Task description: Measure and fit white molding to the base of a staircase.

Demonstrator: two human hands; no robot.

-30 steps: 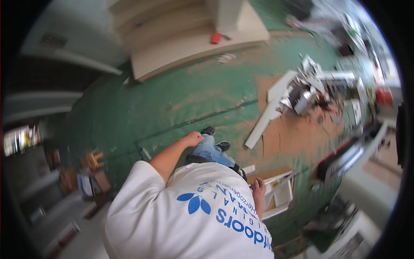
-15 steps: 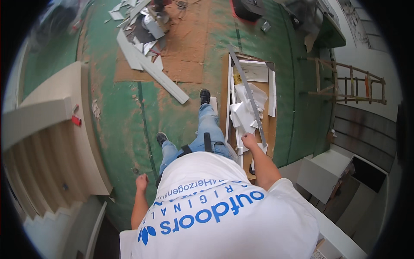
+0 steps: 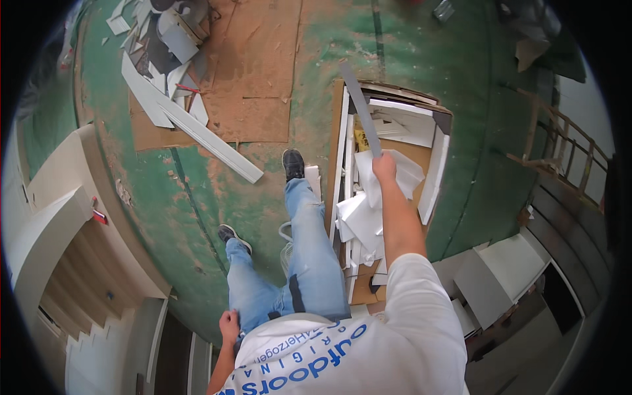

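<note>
The right hand is closed around a flat grey strip, gripping it with the arm stretched forward. In this head view the strip slants up and to the left from the fist, its far end reaching past the rim of an open cardboard box; any part below the fist is hidden by the hand and forearm.

The box lies on the green floor covering, just to the right of the person's jeans. Inside it are crumpled white packing pieces, partly under the right forearm, and a small yellow item near the left wall. A long white board runs along the right side.

The left hand hangs low beside the left thigh, well apart from the box, its fingers loosely curled — whether anything is inside them I cannot tell.

Ahead and to the left, a long pale moulding lies aslant, partly on a brown sheet, with a heap of offcuts near its far end. A small red object rests on the curved step at the left — and a wooden ladder stands out at the far right.
</note>
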